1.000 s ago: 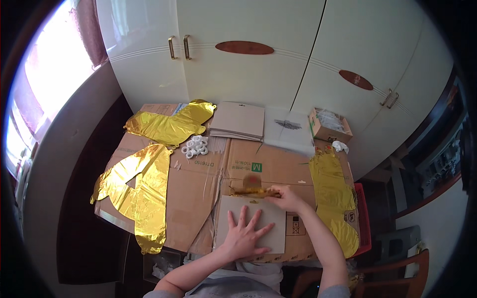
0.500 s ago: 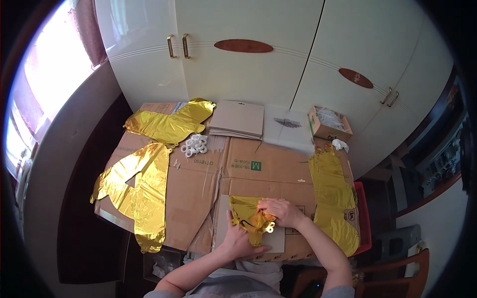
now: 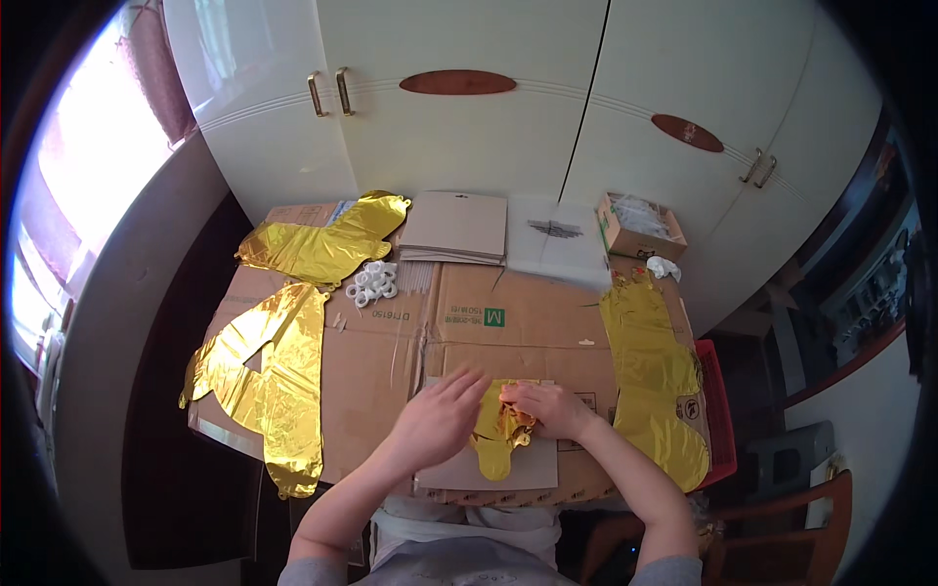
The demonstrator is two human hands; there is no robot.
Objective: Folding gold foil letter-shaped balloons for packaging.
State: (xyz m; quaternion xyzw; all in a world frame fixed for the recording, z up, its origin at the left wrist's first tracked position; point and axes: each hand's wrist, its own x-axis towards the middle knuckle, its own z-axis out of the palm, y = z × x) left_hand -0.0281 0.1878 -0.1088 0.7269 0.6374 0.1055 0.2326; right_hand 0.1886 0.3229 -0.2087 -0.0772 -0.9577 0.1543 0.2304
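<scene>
A folded gold foil balloon (image 3: 495, 461) lies on a grey card (image 3: 447, 476) near the front edge of the cardboard-covered table. My right hand (image 3: 553, 408) holds it from the right, fingers bent and pressed onto the crumpled foil. Part of the foil is hidden under those fingertips. My left hand (image 3: 442, 418) is raised beside the balloon's left edge, its fingers stretched out and holding nothing.
Flat gold foil balloons lie at the left (image 3: 293, 391), the far left (image 3: 322, 234) and the right (image 3: 650, 391). White rings (image 3: 371, 283), stacked grey cards (image 3: 454, 227), a clear plastic sheet (image 3: 557, 249) and a small box (image 3: 640, 234) sit along the back. A red basket (image 3: 718, 410) stands at the right.
My left hand has let go of the foil and lifted up and to the left. The balloon lies flatter on the card, with my right hand still on it.
</scene>
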